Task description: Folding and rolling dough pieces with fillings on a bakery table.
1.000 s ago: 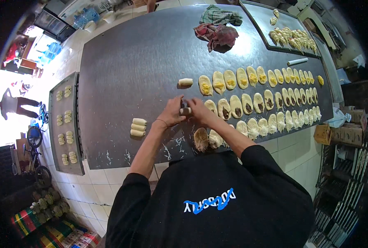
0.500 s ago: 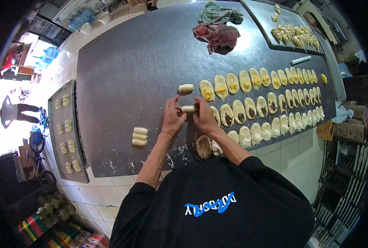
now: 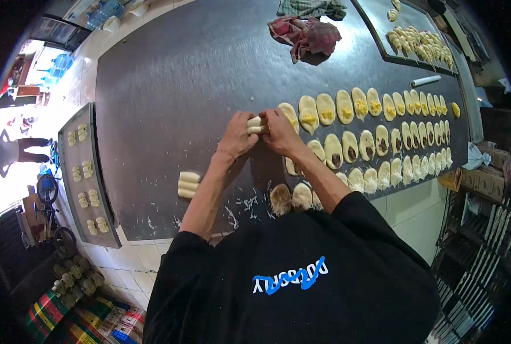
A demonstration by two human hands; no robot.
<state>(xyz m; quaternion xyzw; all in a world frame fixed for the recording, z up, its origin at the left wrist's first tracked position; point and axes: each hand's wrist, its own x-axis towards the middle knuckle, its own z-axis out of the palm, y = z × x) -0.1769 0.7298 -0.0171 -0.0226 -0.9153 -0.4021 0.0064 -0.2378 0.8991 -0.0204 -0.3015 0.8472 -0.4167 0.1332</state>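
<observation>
Two pale dough rolls lie side by side against each other on the dark table. My left hand grips their left ends, fingers curled. At their right ends, my right hand is closed on the same pair, partly covering it. To the left of my left forearm sits a stack of dough rolls laid together. On the right run rows of flattened dough ovals, some with yellow filling, some with dark filling, others with white shreds. My right forearm hides part of these rows.
A metal tray with paired dough pieces stands off the table's left edge. Another tray at the back right holds shaped dough. Crumpled cloths and a white rolling pin lie toward the back. A brown fibrous half shell is near my body.
Both hands have moved away from me, bringing the held dough roll up against the one that lay alone. The whole view has shifted slightly.
</observation>
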